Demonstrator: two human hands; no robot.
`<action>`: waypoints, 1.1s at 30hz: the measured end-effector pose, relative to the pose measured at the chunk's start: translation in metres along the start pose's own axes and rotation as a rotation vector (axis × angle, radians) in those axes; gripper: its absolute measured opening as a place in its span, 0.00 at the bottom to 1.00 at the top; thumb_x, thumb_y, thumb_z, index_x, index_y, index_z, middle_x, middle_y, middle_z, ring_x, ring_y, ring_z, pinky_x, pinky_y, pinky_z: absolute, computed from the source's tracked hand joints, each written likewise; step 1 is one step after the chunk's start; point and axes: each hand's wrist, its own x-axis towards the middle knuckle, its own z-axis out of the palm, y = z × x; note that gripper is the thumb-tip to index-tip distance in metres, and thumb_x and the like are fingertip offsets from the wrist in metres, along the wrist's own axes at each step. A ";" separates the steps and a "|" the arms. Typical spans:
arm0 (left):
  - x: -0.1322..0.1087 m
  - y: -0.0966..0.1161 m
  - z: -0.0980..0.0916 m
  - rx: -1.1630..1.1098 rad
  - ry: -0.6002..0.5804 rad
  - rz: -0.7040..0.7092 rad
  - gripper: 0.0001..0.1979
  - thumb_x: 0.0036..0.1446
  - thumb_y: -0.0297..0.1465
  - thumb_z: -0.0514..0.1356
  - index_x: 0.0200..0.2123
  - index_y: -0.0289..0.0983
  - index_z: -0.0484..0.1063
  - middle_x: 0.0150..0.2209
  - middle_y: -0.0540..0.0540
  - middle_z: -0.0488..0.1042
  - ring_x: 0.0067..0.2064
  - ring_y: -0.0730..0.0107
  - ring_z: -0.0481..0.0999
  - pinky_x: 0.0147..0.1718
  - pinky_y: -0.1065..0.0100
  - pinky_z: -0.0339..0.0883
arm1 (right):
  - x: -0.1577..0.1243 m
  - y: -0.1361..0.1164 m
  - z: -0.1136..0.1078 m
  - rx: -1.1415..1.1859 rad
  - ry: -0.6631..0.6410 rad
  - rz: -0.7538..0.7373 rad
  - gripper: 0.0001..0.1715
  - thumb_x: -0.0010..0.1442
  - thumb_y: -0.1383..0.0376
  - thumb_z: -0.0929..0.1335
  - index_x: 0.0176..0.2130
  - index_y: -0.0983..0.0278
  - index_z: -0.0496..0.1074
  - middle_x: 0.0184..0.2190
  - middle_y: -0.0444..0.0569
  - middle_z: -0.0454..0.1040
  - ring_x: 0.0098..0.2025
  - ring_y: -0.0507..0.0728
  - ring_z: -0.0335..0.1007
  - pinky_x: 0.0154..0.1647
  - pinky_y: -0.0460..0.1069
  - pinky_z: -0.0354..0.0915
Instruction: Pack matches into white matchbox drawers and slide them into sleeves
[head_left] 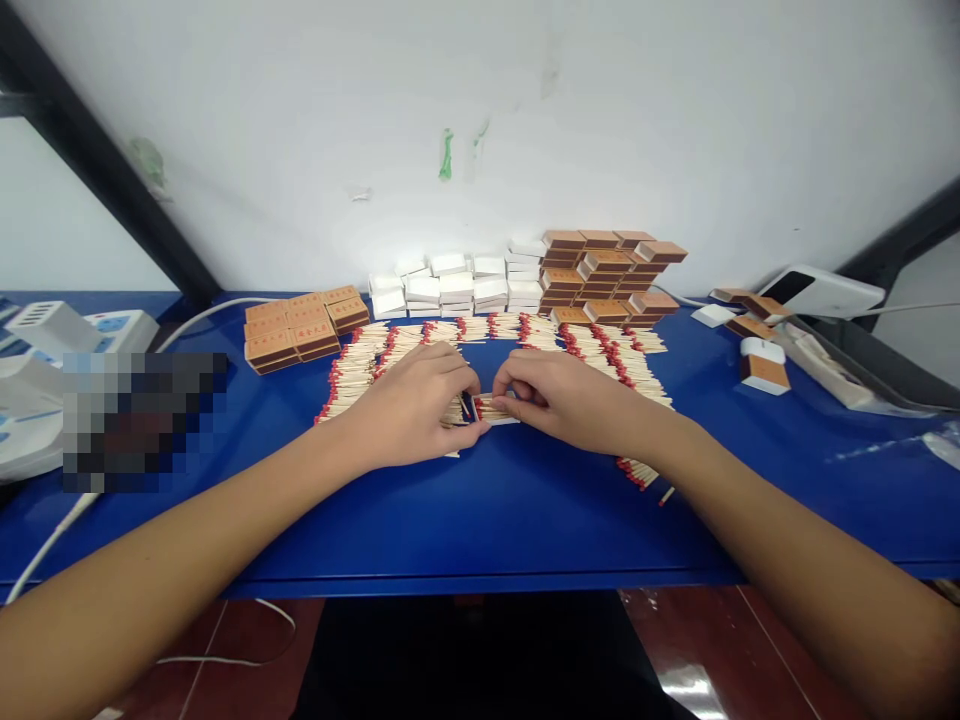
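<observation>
A small white matchbox tray with red-tipped matches lying in it sits on the blue table between my hands. My left hand grips its left end, thumb at the near side and fingers at the far side. At the right end my right hand has thumb and forefinger pinched together over the matches; the fingertips partly hide what they hold. Loose matches spread in an arc of rows behind and beside both hands, and one match lies apart near my right forearm.
Empty white trays and brown matchbox sleeves are stacked along the wall. Closed matchboxes stand at the left. A power strip and cables lie far left; a white device and a few loose sleeves are at right.
</observation>
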 end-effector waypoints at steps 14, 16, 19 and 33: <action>-0.002 -0.002 0.001 -0.004 -0.005 -0.009 0.11 0.67 0.40 0.67 0.43 0.38 0.78 0.42 0.41 0.80 0.50 0.51 0.78 0.54 0.51 0.71 | -0.001 0.018 -0.019 -0.076 0.097 0.060 0.11 0.70 0.59 0.69 0.36 0.60 0.77 0.29 0.46 0.72 0.32 0.56 0.66 0.36 0.51 0.57; -0.002 -0.002 0.001 -0.006 -0.003 -0.009 0.10 0.67 0.39 0.67 0.43 0.38 0.78 0.42 0.41 0.80 0.50 0.51 0.78 0.55 0.51 0.72 | -0.003 0.029 -0.028 -0.156 0.166 0.145 0.11 0.70 0.59 0.69 0.36 0.61 0.77 0.29 0.48 0.74 0.32 0.57 0.67 0.35 0.52 0.57; -0.002 -0.003 0.001 -0.014 -0.006 -0.005 0.10 0.68 0.39 0.66 0.43 0.38 0.78 0.43 0.41 0.80 0.51 0.51 0.78 0.56 0.50 0.71 | -0.006 0.046 -0.036 -0.258 0.117 0.260 0.11 0.68 0.61 0.69 0.34 0.61 0.77 0.31 0.51 0.77 0.32 0.58 0.69 0.34 0.52 0.57; -0.002 -0.004 0.002 -0.004 0.003 -0.004 0.11 0.68 0.40 0.67 0.41 0.38 0.78 0.43 0.41 0.81 0.51 0.50 0.78 0.55 0.49 0.72 | -0.002 0.056 -0.030 -0.305 -0.004 0.324 0.09 0.68 0.66 0.67 0.36 0.62 0.77 0.32 0.51 0.78 0.33 0.59 0.70 0.34 0.52 0.58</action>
